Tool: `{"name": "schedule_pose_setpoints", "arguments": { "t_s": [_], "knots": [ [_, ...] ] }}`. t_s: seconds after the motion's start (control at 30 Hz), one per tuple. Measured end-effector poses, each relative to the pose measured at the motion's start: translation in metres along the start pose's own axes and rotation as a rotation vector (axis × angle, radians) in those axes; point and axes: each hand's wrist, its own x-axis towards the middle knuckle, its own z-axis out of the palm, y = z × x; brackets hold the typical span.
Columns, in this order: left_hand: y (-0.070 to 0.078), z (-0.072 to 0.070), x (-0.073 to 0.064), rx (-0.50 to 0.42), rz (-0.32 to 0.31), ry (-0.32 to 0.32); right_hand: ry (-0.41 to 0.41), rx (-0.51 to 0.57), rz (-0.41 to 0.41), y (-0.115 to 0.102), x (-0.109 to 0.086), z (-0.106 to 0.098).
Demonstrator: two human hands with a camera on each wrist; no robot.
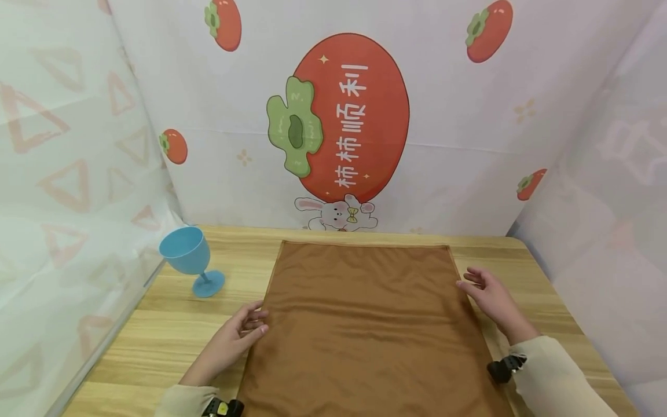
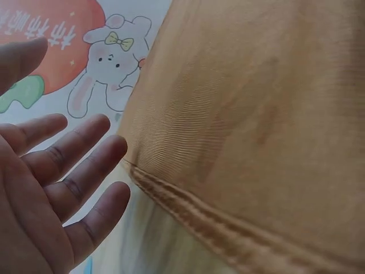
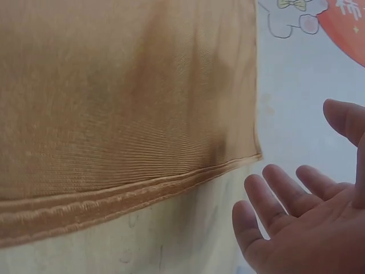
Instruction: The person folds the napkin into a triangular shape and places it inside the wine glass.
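Observation:
A brown cloth [image 1: 365,301] with hemmed edges lies spread over the middle of the wooden table, a few soft creases running across it. At its left edge is my left hand [image 1: 231,339], fingers loosely bent and gripping nothing. My right hand [image 1: 492,301] is by the right edge, thumb close to the hem, also holding nothing. In the left wrist view the fingers of the left hand [image 2: 63,177] are spread beside the cloth [image 2: 256,125]. The right wrist view has the right hand [image 3: 308,222] with relaxed fingers near a corner of the cloth [image 3: 114,114].
A blue goblet [image 1: 190,255] stands on the table's left side, beyond the left hand. The wooden table [image 1: 130,353] shows on both sides of the cloth. A white printed curtain [image 1: 453,127] hangs behind, with more curtains at left and right.

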Motion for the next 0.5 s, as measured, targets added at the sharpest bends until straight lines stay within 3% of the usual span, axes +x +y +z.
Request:
{"name": "schedule_pose_setpoints", "arguments": {
  "t_s": [0.2, 0.33, 0.5],
  "knots": [
    [-0.006, 0.001, 0.0, 0.009, 0.047, -0.018, -0.025, 0.012, 0.071, 0.004, 0.01, 0.002],
    [-0.01, 0.003, 0.002, 0.013, 0.046, -0.028, -0.052, 0.03, 0.124, 0.007, 0.016, 0.001],
    [-0.014, 0.007, 0.003, 0.009, 0.029, -0.037, -0.056, -0.022, 0.133, 0.009, 0.025, 0.001]
  ]
}}
